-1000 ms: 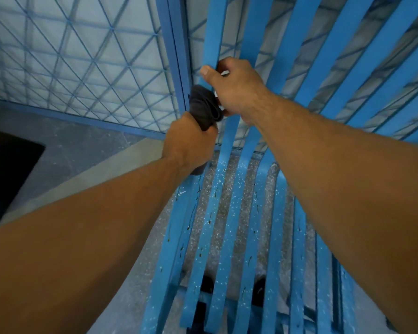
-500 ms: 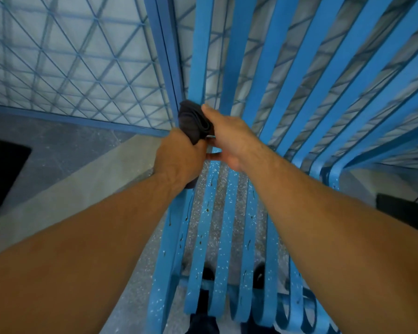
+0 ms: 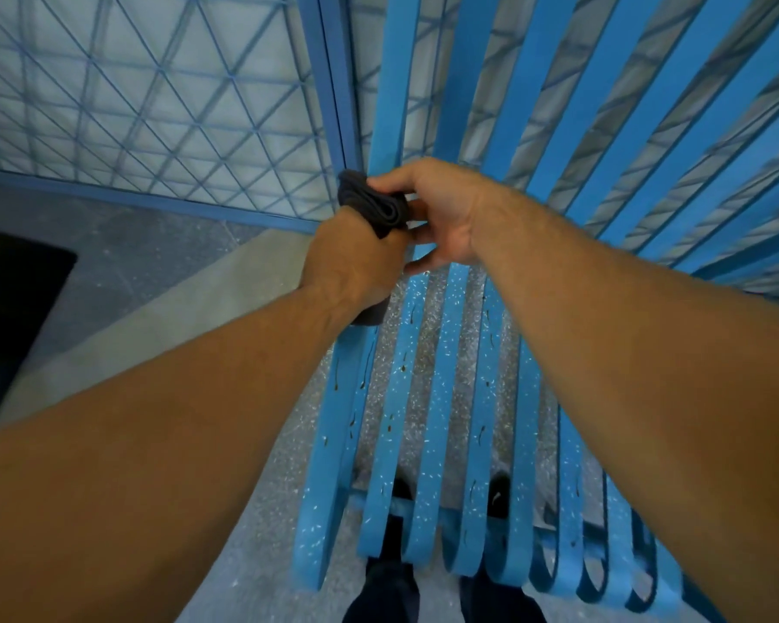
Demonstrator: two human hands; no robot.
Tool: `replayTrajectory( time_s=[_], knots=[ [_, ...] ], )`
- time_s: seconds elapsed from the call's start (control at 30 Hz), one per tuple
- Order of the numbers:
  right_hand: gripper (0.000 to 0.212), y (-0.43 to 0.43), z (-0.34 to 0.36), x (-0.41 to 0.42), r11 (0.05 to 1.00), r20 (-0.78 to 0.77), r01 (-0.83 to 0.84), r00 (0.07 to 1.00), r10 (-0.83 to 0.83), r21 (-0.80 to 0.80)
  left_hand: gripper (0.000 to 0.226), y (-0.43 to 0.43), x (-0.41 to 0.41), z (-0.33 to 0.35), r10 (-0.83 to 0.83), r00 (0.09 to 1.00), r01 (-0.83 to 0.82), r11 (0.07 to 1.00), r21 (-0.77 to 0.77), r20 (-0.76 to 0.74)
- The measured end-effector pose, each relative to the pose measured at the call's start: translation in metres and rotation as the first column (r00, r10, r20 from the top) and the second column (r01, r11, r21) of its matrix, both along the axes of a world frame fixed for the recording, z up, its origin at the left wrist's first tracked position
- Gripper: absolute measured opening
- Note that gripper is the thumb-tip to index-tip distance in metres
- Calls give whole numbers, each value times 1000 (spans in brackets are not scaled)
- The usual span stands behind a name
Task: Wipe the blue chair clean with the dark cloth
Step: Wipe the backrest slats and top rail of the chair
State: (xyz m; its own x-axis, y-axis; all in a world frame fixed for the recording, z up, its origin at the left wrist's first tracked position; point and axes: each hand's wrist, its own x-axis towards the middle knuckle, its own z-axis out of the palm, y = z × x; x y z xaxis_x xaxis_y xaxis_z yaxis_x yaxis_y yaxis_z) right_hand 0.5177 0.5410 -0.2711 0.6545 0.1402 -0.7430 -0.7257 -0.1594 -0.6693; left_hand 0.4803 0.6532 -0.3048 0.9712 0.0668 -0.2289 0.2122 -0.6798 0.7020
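The left hand [image 3: 351,258] is clenched round the dark cloth [image 3: 374,204] at the blue chair [image 3: 441,397]'s left slat; the right hand [image 3: 441,213] pinches the cloth's top. Speckled grey floor [image 3: 253,555] lies beneath; a blue lattice panel [image 3: 154,105] stands far left.

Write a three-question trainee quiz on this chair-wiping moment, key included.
1. True or false: the left hand is closed around the dark cloth.
2. Which hand pinches the cloth's top: A left, B right?
3. Fill in: the chair seat slats carry pale ____.

Key: 1 true. 2 B, the right hand. 3 specks.
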Motion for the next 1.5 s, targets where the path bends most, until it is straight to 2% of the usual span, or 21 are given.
replayTrajectory(
  time_s=[0.13, 0.2, 0.3, 0.37, 0.43, 0.5, 0.57, 0.6, 0.67, 0.73, 0.77, 0.8, 0.87, 0.9, 0.97, 1.07, 1.13, 1.2, 1.37, 1.5],
  knots=[
    [25, -1, 2, 0, 1000, -25, -19, 1000, 19, -9, 19, 8, -24, -2, -10, 1000, 10, 1000, 2, -13],
    [24, 0, 1, -1, 1000, -39, -10, 999, 11, 15, 26, 14, -34, 2, -79, 994, 88, 987, 137, -74],
    [28, -1, -2, -3, 1000, -27, 9, 1000, -8, 23, 43, 23, -23, 12, -263, 964, 254, 864, 436, -41],
    [33, -1, -4, -3, 1000, -13, 16, 1000, -16, 4, 49, 24, -8, 16, -294, 956, 262, 828, 495, -14],
    [38, -2, -4, -2, 1000, 0, 6, 1000, -6, -25, 46, 19, 1, 12, -221, 975, 202, 890, 408, 0],
    [37, -3, -1, -2, 998, 11, -16, 1000, 16, -54, 40, 8, -1, 3, -64, 998, 65, 983, 170, -11],
    [35, -3, 1, -1, 996, 22, -30, 999, 32, -84, 40, 0, -11, -5, 83, 996, -84, 996, -9, -9],
    [35, -3, 2, -2, 995, 24, -32, 999, 35, -93, 43, 0, -16, -8, 93, 996, -93, 995, -36, 8],
    [34, -2, 3, -2, 995, 29, -48, 998, 50, -91, 50, 9, -27, -9, -10, 1000, 10, 997, -75, 1],
    [34, -2, 2, -2, 995, 32, -69, 997, 71, -78, 62, 24, -32, -6, -185, 977, 179, 982, -58, -110],
    [34, -2, 2, -3, 994, 33, -78, 996, 81, -72, 65, 31, -32, -3, -256, 954, 259, 966, 1, -160],
    [35, -2, 2, -4, 994, 34, -83, 996, 85, -67, 64, 35, -28, -2, -313, 934, 331, 939, 89, -173],
    [35, -1, 3, -5, 995, 43, -75, 996, 79, -71, 55, 36, -19, 1, -367, 926, 377, 887, 265, -90],
    [36, 0, 4, -6, 995, 48, -65, 996, 69, -79, 54, 34, -15, 2, -348, 937, 338, 888, 312, -25],
    [38, 1, 5, -7, 994, 57, -48, 997, 53, -97, 54, 24, -17, 5, -195, 979, 171, 945, 278, 58],
    [40, 1, 3, -8, 994, 70, -39, 997, 46, -104, 42, -2, -39, 5, 114, 992, -120, 982, 143, 52],
    [40, 1, 1, -8, 994, 79, -45, 995, 53, -101, 36, -11, -51, 4, 214, 976, -218, 969, 116, 51],
    [39, 1, -1, -8, 994, 91, -42, 995, 51, -101, 36, -7, -54, 1, 176, 983, -181, 978, 99, 60],
    [31, -1, -3, -7, 997, 88, -52, 994, 58, -65, 54, 16, -41, 2, -92, 996, 91, 991, 97, 0],
    [31, -1, -3, -7, 996, 100, -58, 993, 65, -75, 47, 34, -24, 5, -275, 959, 278, 959, 50, -65]
  ],
)
